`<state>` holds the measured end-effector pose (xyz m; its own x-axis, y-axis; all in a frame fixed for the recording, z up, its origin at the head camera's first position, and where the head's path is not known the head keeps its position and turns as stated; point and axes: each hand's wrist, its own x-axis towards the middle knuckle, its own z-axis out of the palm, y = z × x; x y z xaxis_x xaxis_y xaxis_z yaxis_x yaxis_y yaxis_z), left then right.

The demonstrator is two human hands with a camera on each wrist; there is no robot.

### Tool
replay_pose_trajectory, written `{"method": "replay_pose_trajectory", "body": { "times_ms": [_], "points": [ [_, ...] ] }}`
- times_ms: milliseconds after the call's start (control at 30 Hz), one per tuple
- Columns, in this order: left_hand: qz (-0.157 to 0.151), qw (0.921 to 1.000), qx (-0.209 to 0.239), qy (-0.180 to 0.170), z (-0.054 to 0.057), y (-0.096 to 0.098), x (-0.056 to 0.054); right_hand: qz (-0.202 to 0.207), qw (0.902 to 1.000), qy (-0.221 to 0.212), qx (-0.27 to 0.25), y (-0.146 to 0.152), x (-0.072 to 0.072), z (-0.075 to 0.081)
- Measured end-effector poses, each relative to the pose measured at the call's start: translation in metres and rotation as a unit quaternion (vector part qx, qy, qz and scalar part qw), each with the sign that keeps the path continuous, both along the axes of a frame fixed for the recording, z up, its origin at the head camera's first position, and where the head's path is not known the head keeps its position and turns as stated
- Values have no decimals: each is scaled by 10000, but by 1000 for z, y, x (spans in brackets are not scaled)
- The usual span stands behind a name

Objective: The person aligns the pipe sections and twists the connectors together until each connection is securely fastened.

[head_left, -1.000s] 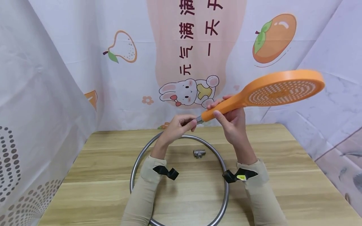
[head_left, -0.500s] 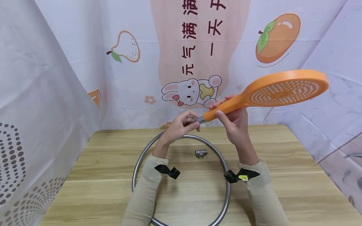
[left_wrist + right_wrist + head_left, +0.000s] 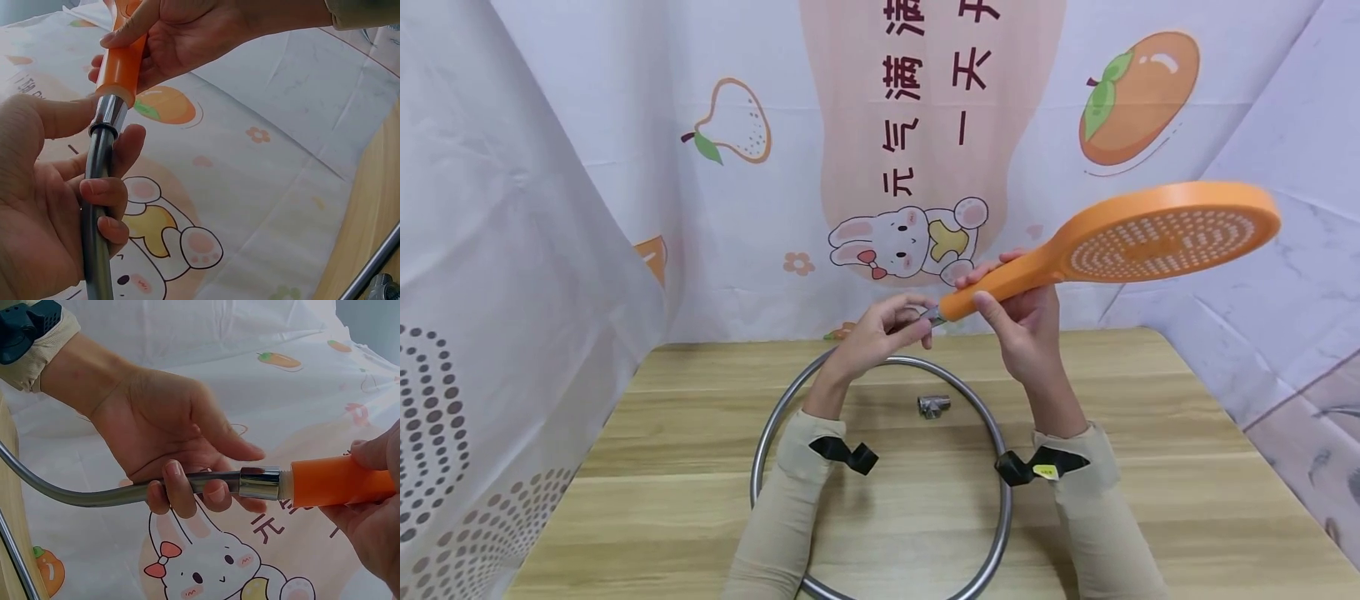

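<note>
My right hand [image 3: 1030, 337] grips the handle of an orange shower head [image 3: 1165, 233], its perforated face tilted down and towards me, above the table. The left hand [image 3: 880, 337] holds the metal shower hose [image 3: 87, 499] just below its chrome nut [image 3: 259, 483], some fingers curled round the hose. In the right wrist view the left thumb stands slightly off the nut. A short white threaded end [image 3: 286, 483] shows between the nut and the orange handle, in line with both. The rest of the hose lies in a large loop on the table.
A small chrome tee fitting [image 3: 934, 406] lies inside the hose loop on the wooden table [image 3: 662, 467]. A printed cloth [image 3: 737, 250] hangs behind the table's far edge, and more cloth stands at both sides.
The left thumb and fingers have loosened and shifted around the chrome nut. The shower head has moved slightly right in the head view, while the right hand keeps its grip. The tee fitting stays put.
</note>
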<state>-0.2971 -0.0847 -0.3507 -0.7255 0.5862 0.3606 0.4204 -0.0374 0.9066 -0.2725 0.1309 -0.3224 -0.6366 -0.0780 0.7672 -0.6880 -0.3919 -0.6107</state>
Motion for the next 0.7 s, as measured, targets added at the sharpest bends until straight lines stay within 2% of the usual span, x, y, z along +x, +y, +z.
{"method": "replay_pose_trajectory", "body": {
  "times_ms": [233, 700],
  "points": [
    [-146, 9997, 133, -172, 0, 0, 0, 48, 10000, -4, -24, -1, 0, 1],
    [-624, 9965, 68, -547, -1, 1, 0, 136, 9998, -117, -33, 1, 0, -1]
  ]
}}
